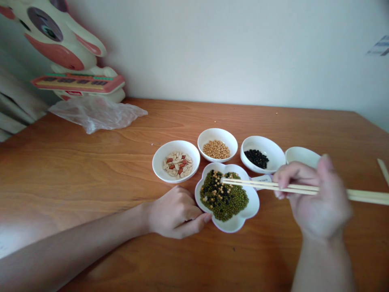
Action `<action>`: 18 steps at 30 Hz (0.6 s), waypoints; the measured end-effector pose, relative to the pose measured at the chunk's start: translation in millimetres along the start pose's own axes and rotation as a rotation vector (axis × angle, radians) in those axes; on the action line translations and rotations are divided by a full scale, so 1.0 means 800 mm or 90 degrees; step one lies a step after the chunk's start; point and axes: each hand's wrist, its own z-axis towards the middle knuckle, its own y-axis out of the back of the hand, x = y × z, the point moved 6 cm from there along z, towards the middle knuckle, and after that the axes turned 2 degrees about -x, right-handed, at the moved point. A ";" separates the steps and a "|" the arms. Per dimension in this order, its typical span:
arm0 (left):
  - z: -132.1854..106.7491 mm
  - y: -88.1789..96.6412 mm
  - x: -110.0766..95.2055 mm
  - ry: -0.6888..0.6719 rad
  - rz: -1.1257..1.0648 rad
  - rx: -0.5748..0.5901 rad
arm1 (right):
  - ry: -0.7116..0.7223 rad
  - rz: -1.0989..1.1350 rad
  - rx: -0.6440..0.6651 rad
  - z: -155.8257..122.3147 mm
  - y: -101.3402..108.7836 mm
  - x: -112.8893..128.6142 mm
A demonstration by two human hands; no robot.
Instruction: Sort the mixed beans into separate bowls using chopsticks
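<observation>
A white flower-shaped dish (251, 209) holds mixed green, black and yellow beans (223, 196). My left hand (174, 213) rests curled on the table, its thumb touching the dish's left rim. My right hand (316, 196) grips a pair of wooden chopsticks (258, 184), whose tips reach over the top of the bean pile. Behind the dish stand three small white bowls: one with peanuts (176, 164), one with yellow beans (216, 149), one with black beans (257, 158). A further white bowl (300, 155) shows partly behind my right hand.
The wooden table (91, 162) meets a pale wall at the back. A crumpled clear plastic bag (97, 113) and a cartoon-figure toy (67, 52) sit at the back left. Another wooden stick (383, 170) lies at the right edge.
</observation>
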 end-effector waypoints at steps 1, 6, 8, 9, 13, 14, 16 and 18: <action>0.000 0.000 0.000 0.001 -0.002 0.000 | -0.032 -0.018 0.059 -0.002 -0.012 -0.003; 0.001 0.001 -0.001 -0.003 -0.016 0.002 | -0.083 -0.070 0.204 -0.011 -0.045 -0.011; 0.002 0.002 -0.002 -0.003 -0.022 0.003 | -0.080 -0.069 0.223 -0.014 -0.050 -0.011; 0.003 0.002 -0.002 -0.002 -0.025 0.004 | -0.079 -0.067 0.235 -0.015 -0.053 -0.012; 0.002 0.001 -0.001 0.005 -0.029 0.006 | -0.064 -0.080 0.265 -0.017 -0.062 -0.013; 0.002 0.000 0.000 0.005 -0.030 0.005 | -0.054 -0.084 0.258 -0.016 -0.063 -0.012; 0.001 -0.001 0.001 0.004 -0.029 0.003 | -0.029 -0.080 0.233 -0.014 -0.061 -0.008; 0.000 -0.002 0.001 0.001 -0.027 0.003 | -0.013 -0.066 0.216 -0.014 -0.059 -0.004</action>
